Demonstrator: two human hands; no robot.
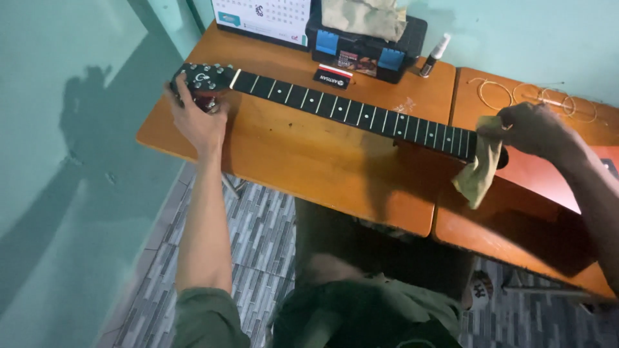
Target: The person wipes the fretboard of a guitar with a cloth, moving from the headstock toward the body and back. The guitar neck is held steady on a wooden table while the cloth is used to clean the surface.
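Khaki cloth [480,169] pinched in right hand [532,129]; left hand [196,119] grips guitar headstock [205,78], arm outstretched.

Stringless dark-necked guitar [361,113] flat across wooden table; crumpled tan cloth [480,169] at fretboard end.

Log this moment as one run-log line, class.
left hand: grips headstock | right hand: holds cloth at neck end | guitar on table | strings off
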